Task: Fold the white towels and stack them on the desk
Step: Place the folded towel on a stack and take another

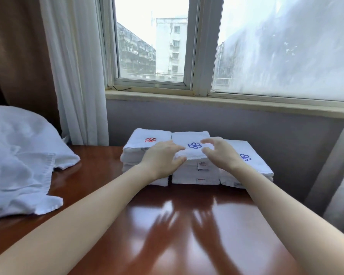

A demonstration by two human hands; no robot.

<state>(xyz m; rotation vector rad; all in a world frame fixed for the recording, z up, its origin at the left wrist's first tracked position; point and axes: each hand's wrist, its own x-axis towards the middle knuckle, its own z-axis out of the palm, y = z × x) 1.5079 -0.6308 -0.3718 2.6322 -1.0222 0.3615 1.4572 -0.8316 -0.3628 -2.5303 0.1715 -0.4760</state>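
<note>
Window [151, 46]: running across the back wall, showing grey buildings outside.

Surface [187, 225]: glossy red-brown, reflecting both forearms and carrying all the towels.

Curtains: a brown curtain [18, 46] and a sheer white curtain [75, 66] are hanging at the left.

Unfolded towels [18, 155]: lying in a rumpled white heap at the surface's left edge, well apart from the stacks.

Folded towels: sitting in three stacks side by side below the sill, touching one another. These are the left stack [139, 153], the middle stack [195, 171] and the right stack [252, 167].

Top towel [191, 137]: lying folded on the middle stack.

Left hand [161, 157]: its grip is pinching the top towel's front left corner, fingers above and thumb at the edge.

Right hand [220, 151]: its grip is released, with fingers curved and spread over the towel's right edge.

Blue emblem [194, 145]: showing between the hands.

Red emblem [151, 139]: facing up on the left stack.
</note>
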